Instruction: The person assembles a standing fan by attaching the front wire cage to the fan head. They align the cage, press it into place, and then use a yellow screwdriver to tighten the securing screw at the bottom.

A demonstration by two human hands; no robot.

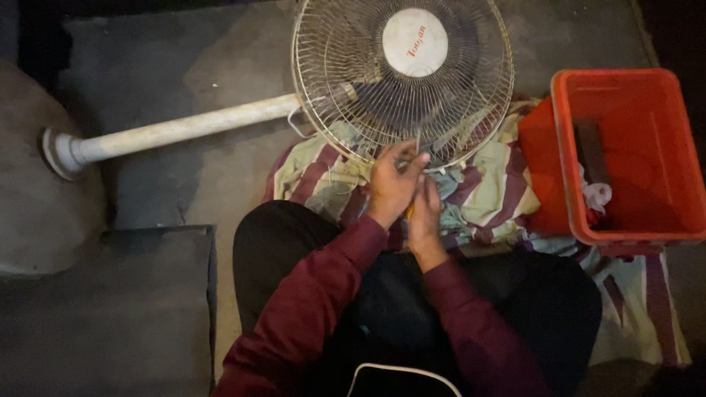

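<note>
On a striped cloth point(485, 187) spread over grey concrete lies a white pedestal fan with a round wire grille point(401, 77). At its lower rim the left hand point(393, 184) pinches the wire, fingers closed, while the right hand point(425, 217) presses close beside it; whether it grips anything is unclear. A red plastic crate point(636, 158) sits nearby.

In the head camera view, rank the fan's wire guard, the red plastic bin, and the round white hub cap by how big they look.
Largest to smallest:
1. Wire guard, widest of the three.
2. Red plastic bin, smaller, though cut off at the right edge, so its full extent is unsure.
3. Round white hub cap, clearly smallest.
</note>
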